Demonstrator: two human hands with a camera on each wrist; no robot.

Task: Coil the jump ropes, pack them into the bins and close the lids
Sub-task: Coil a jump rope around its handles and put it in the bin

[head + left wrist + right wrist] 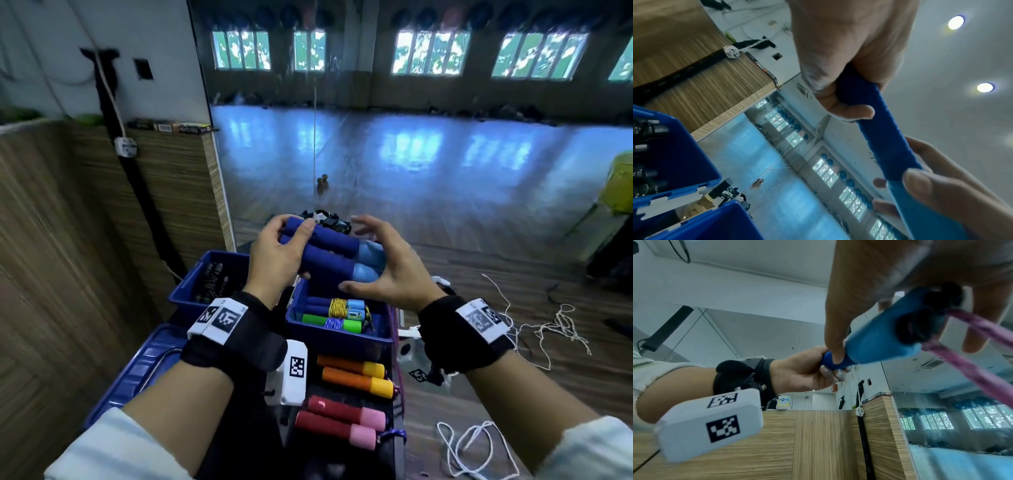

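I hold a pair of blue jump-rope handles [329,253] side by side above the right blue bin [342,337]. My left hand [294,251] grips their dark foam ends, which also shows in the left wrist view at the handles [885,138]. My right hand [363,257] pinches the light-blue caps between thumb and fingers; its thumb [838,331] presses on a handle [879,340]. A purple rope [982,368] runs out of the caps and hangs down past the bin [397,329]. The bin holds several coiled ropes with blue and green handles.
A second blue bin [191,284] with dark ropes stands to the left. A blue lid [137,370] lies in front of it. Orange-handled [352,373] and red-handled [342,418] ropes lie nearer me. Loose white cord [479,442] sprawls on the floor at right. A mirror wall is ahead.
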